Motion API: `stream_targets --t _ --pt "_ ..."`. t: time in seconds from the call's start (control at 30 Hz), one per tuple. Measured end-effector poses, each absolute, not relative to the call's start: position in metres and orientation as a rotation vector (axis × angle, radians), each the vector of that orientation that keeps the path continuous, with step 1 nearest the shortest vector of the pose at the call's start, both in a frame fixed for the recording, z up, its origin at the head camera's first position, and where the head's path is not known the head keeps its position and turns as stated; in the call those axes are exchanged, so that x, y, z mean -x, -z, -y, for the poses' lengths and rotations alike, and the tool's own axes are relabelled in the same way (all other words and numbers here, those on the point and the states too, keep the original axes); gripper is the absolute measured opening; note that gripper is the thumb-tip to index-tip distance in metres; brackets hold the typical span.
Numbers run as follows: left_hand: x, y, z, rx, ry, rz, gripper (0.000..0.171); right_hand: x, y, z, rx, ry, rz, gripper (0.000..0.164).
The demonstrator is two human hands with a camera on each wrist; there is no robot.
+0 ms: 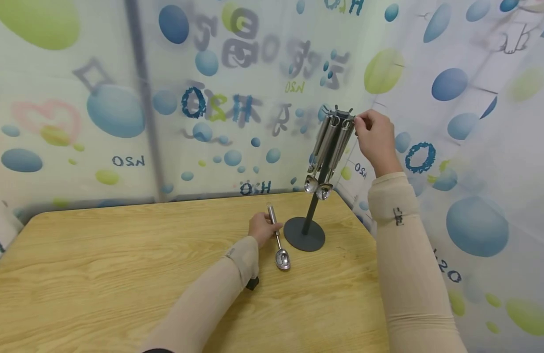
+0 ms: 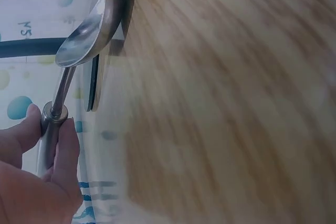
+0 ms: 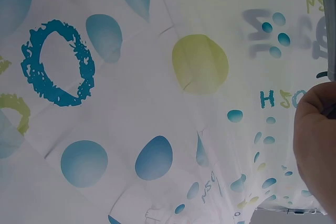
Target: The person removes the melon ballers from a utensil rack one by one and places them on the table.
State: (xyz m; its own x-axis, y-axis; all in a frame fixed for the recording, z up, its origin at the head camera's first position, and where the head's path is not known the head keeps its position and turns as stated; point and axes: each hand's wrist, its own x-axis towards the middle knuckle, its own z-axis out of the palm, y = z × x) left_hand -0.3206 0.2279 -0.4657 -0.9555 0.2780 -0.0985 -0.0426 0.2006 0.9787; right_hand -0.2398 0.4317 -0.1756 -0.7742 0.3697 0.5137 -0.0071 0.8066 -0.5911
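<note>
My left hand pinches the thick handle of a metal scoop between thumb and fingers. The scoop's oval bowl points toward me, low over the table; in the left wrist view its thin neck and deep bowl rise above the fingertips. Farther right stands a dark utensil stand on a round base. Several shiny utensils hang from its hooked top, bowls down. My right hand pinches the right edge of that top with curled fingers. In the right wrist view, a bent hand shows beside a grey handle.
The wood-grain table ends at a back edge and a right edge near the stand. Behind and to the right hang pale curtains with blue and green spots. A small black piece shows under the left sleeve.
</note>
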Motion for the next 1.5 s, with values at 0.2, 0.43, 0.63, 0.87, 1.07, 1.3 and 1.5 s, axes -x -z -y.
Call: stream_targets --t 0.2,0.43,0.63,0.87,1.07,1.3,1.5 --pt "0.3215 0.4710 -0.2313 -0.193 -1.768 -2.283 0.024 0.2420 0.1756 -0.4321 0.269 -0.762 2.352 0.036" --pt "0.3229 0.4761 -0.2339 -0.165 -1.636 -2.391 0.021 0.2424 0.1755 -0.4309 0.266 -0.766 2.353 0.036" --pt "0.3228 0.4747 -0.2336 -0.145 -1.552 -2.439 0.023 0.2425 0.1754 -0.4299 0.262 -0.749 2.351 0.035" --pt "0.3213 0.4727 -0.2343 -0.130 -1.492 -2.465 0.024 0.2422 0.1741 -0.4301 0.278 -0.764 2.358 0.036" --pt "0.3179 0.4716 -0.2331 -0.130 -1.487 -2.464 0.024 0.2419 0.1741 -0.4295 0.273 -0.762 2.364 0.036" --pt "0.3193 0.4735 -0.2319 -0.152 -1.488 -2.453 0.028 0.2425 0.1740 -0.4316 0.244 -0.741 2.354 0.036" --pt "0.3226 0.4729 -0.2288 -0.166 -1.478 -2.408 0.029 0.2424 0.1738 -0.4332 0.250 -0.749 2.356 0.036"
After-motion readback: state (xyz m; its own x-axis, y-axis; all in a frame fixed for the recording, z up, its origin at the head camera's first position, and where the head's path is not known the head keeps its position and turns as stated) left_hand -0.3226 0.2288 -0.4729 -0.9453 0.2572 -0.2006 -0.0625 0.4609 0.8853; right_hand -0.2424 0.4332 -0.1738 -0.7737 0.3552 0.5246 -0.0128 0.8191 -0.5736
